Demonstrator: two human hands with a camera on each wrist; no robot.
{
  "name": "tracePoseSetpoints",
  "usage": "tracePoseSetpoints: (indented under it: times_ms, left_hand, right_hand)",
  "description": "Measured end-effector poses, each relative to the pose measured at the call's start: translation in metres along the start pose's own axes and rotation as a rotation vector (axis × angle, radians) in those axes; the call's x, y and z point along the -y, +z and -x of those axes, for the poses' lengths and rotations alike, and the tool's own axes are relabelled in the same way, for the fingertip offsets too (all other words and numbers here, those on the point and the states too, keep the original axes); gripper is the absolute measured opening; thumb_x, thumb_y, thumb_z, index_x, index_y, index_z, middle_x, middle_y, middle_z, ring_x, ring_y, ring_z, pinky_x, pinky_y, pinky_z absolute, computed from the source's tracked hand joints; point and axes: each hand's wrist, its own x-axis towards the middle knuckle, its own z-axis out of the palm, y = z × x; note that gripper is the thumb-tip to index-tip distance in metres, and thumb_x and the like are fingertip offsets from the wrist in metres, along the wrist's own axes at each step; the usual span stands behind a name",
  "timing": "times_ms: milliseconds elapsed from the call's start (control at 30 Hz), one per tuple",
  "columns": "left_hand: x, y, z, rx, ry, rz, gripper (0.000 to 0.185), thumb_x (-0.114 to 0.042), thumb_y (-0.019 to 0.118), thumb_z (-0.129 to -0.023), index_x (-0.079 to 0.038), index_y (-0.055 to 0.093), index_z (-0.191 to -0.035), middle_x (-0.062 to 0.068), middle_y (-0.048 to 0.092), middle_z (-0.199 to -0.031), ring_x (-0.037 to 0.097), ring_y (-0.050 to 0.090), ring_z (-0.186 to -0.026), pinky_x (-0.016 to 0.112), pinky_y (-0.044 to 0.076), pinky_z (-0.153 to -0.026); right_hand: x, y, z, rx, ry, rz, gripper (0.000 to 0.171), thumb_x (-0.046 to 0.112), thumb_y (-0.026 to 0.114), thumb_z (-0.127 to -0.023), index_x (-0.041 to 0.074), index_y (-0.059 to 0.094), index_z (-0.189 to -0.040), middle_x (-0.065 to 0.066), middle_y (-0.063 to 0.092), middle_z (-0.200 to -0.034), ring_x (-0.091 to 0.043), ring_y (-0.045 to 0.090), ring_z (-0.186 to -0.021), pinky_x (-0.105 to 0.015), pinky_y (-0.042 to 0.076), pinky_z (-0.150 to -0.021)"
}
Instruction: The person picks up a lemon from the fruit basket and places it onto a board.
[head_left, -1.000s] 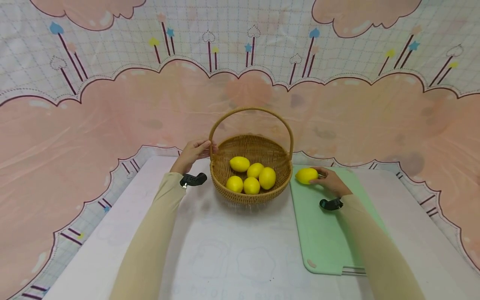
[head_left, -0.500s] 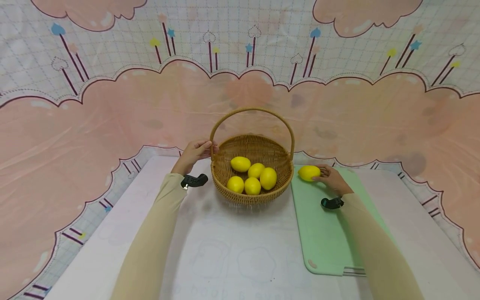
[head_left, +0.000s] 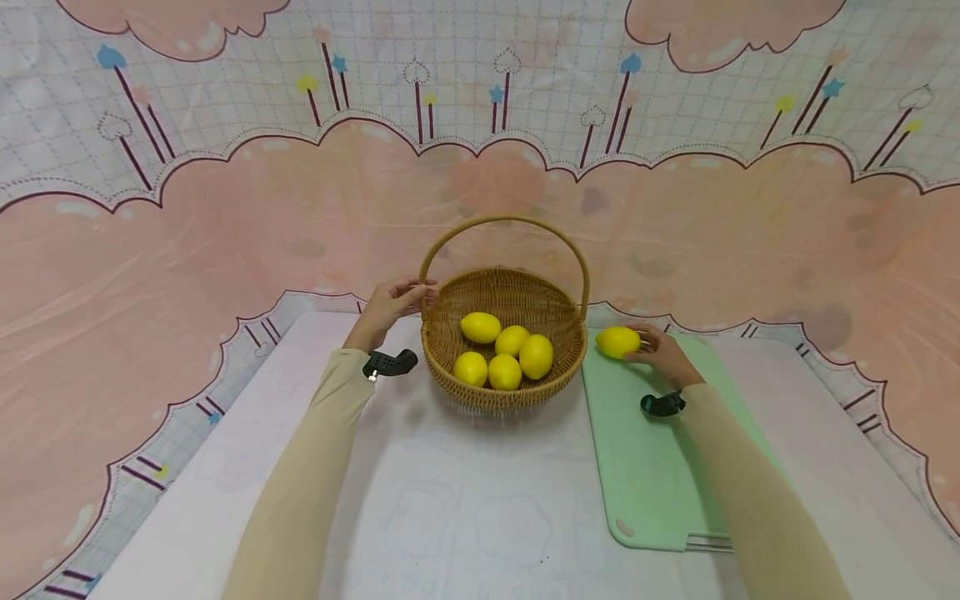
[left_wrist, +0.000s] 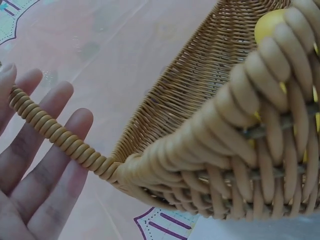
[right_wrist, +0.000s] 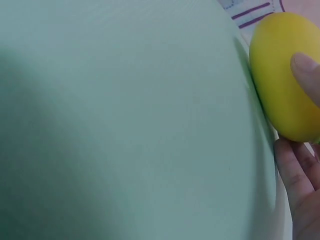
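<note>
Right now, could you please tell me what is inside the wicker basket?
Five lemons are visible inside the wicker basket; the basket bottom directly beneath them is covered and cannot be seen.

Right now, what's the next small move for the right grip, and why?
I'd probably ease the lemon slightly toward the middle of the green board before letting go: the right grip has thumb and fingers on it, and it's at the board's far edge, close to the basket.

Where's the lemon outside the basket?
In the head view, the right hand holds the lemon by the back of the green board, right of the basket.
</note>
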Motion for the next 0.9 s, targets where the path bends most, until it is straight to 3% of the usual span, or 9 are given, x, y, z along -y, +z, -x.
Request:
tracePoseSetpoints:
  times_ms: [133, 300, 367, 500, 600, 733, 900]
  left_hand:
    - [-0.0004, 0.0025, 0.0003, -0.027, -0.005, 0.010, 0.038, -0.019, 0.052, -0.097, 0.006, 0.053, -0.126, 0.015, 0.068, -0.107, 0.011, 0.066, -0.094, 0.035, 0.050, -0.095]
    - [0.0015, 0.0028, 0.0009, -0.050, -0.007, 0.021, 0.039, -0.020, 0.053, -0.097, 0.007, 0.053, -0.125, 0.001, 0.070, -0.095, 0.005, 0.066, -0.087, 0.029, 0.052, -0.092]
    - [0.0020, 0.0029, 0.0010, -0.052, -0.009, 0.025, 0.039, -0.020, 0.052, -0.097, 0.007, 0.053, -0.125, -0.005, 0.069, -0.091, 0.003, 0.066, -0.086, 0.027, 0.053, -0.091]
    - [0.0026, 0.0026, 0.0008, -0.051, -0.015, 0.036, 0.039, -0.020, 0.052, -0.097, 0.006, 0.053, -0.125, 0.001, 0.070, -0.096, 0.006, 0.066, -0.089, 0.028, 0.052, -0.092]
    - [0.0036, 0.0015, 0.0003, -0.044, -0.020, 0.048, 0.040, -0.022, 0.051, -0.097, 0.005, 0.052, -0.127, 0.006, 0.070, -0.102, 0.010, 0.066, -0.094, 0.030, 0.051, -0.094]
    - [0.0038, 0.0008, 0.0001, -0.030, -0.030, 0.078, 0.042, -0.024, 0.046, -0.099, 0.005, 0.050, -0.130, -0.002, 0.070, -0.098, 0.015, 0.065, -0.100, 0.037, 0.047, -0.100]
    - [0.0022, 0.0021, 0.0008, -0.026, -0.033, 0.099, 0.044, -0.024, 0.045, -0.100, 0.007, 0.049, -0.130, -0.013, 0.068, -0.090, 0.014, 0.065, -0.100, 0.036, 0.048, -0.099]
  right_hand:
    - [0.0027, 0.0000, 0.0002, 0.005, 0.006, 0.015, 0.065, 0.010, 0.063, -0.089, 0.004, 0.031, -0.144, -0.024, 0.026, -0.151, -0.041, 0.031, -0.137, -0.038, 0.042, -0.105]
    - [0.0046, -0.0008, -0.0008, 0.039, 0.018, 0.023, 0.065, 0.010, 0.064, -0.089, 0.004, 0.031, -0.144, -0.023, 0.028, -0.150, -0.041, 0.030, -0.138, -0.029, 0.046, -0.101]
    - [0.0033, -0.0014, -0.0019, 0.056, 0.016, 0.008, 0.066, 0.010, 0.064, -0.088, 0.003, 0.031, -0.145, -0.023, 0.028, -0.150, -0.040, 0.029, -0.138, -0.016, 0.047, -0.093]
    - [0.0000, -0.0020, -0.0038, 0.080, 0.000, -0.037, 0.066, 0.008, 0.064, -0.088, 0.001, 0.029, -0.145, -0.023, 0.027, -0.150, -0.040, 0.028, -0.138, -0.004, 0.043, -0.082]
    - [-0.0003, -0.0014, -0.0041, 0.080, 0.000, -0.050, 0.068, 0.008, 0.064, -0.088, 0.001, 0.028, -0.145, -0.024, 0.026, -0.150, -0.041, 0.028, -0.138, -0.005, 0.044, -0.082]
    - [0.0007, -0.0003, -0.0044, 0.057, 0.026, -0.047, 0.069, 0.009, 0.066, -0.087, 0.001, 0.028, -0.145, -0.023, 0.027, -0.150, -0.040, 0.028, -0.138, -0.011, 0.046, -0.088]
    - [0.0037, 0.0016, -0.0045, 0.041, 0.033, -0.026, 0.070, 0.010, 0.065, -0.088, 0.003, 0.026, -0.146, -0.023, 0.023, -0.152, -0.042, 0.027, -0.138, -0.039, 0.040, -0.107]
